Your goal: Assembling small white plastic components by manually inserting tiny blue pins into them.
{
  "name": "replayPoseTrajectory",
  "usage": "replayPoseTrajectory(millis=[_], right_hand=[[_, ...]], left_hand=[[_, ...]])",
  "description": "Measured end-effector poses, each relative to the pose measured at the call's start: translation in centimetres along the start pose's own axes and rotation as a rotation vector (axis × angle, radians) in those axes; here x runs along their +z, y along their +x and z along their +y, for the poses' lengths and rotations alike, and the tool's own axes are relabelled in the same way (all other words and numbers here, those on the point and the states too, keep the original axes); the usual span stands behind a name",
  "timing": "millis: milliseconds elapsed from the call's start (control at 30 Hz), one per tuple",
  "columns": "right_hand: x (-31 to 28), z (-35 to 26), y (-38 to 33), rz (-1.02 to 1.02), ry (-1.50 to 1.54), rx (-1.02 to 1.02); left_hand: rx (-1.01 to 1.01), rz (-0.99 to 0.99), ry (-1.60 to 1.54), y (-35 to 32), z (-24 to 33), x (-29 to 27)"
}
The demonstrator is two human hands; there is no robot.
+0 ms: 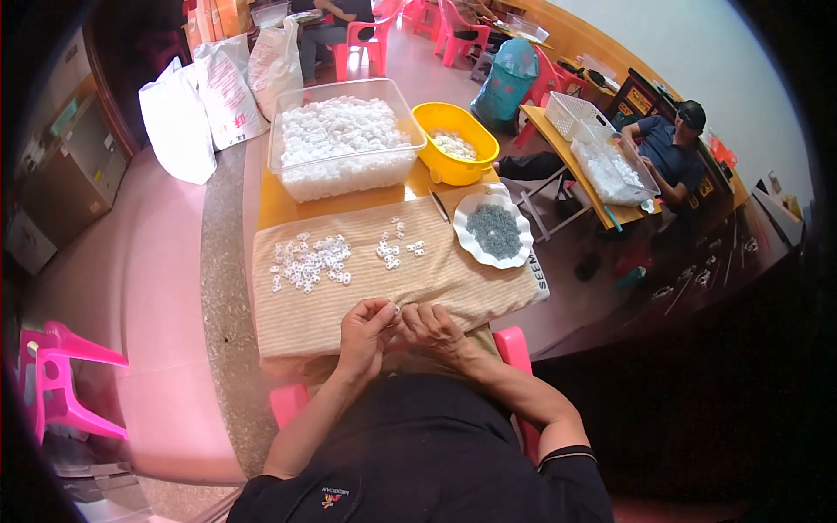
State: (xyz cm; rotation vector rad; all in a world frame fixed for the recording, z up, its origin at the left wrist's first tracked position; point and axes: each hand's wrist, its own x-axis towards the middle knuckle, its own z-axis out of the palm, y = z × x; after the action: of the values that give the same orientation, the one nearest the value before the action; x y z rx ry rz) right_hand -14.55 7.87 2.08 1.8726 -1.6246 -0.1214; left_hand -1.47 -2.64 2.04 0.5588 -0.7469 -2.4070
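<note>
At the near edge of a striped beige cloth (305, 327), both my hands meet. My left hand (364, 329) is closed, pinching a small white plastic piece (397, 310) between thumb and fingertips. My right hand (433, 329) is closed right beside that piece; whatever its fingers grip is too small to make out. Ahead on the cloth lies a loose spread of small white plastic pieces (314, 261) with holes, and a smaller group of them (390, 251) lies to its right. A white scalloped plate (466, 248) heaped with tiny grey parts (495, 228) stands at the right.
Behind the cloth stand a clear tub (301, 179) full of white pieces, a yellow basin (453, 177) and a pen (439, 207). White sacks (179, 122) and a pink stool (65, 383) are left. Rightward, a person (667, 148) sits at another table (567, 152).
</note>
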Motion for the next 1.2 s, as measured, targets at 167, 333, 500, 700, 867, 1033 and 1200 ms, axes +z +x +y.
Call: replayPoseTrajectory(millis=[167, 333, 500, 700, 867, 1033, 1200], right_hand=[[0.2, -0.1, 0.0, 0.012, 0.016, 0.008], [0.1, 0.0, 0.0, 0.017, 0.042, -0.005], [0.6, 0.0, 0.0, 0.071, -0.074, -0.015], [0.9, -0.2, -0.1, 0.067, -0.046, -0.031], [0.8, -0.1, 0.3, 0.153, 0.023, -0.021], [1.6, -0.2, -0.1, 0.207, -0.026, -0.023], [1.3, -0.2, 0.0, 0.164, -0.021, -0.008]], left_hand=[[-0.003, 0.02, 0.005, 0.2, 0.0, -0.1], [0.008, 0.023, 0.009, 0.2, 0.1, 0.1], [0.004, 0.002, 0.06, 0.3, -0.2, 0.4], [-0.012, 0.0, 0.076, 0.6, -0.3, 0.4], [0.027, -0.002, 0.057, 0.9, 0.0, 0.6], [0.023, -0.015, 0.066, 1.1, 0.0, 0.4], [0.025, -0.008, 0.056, 1.4, -0.1, 0.1]])
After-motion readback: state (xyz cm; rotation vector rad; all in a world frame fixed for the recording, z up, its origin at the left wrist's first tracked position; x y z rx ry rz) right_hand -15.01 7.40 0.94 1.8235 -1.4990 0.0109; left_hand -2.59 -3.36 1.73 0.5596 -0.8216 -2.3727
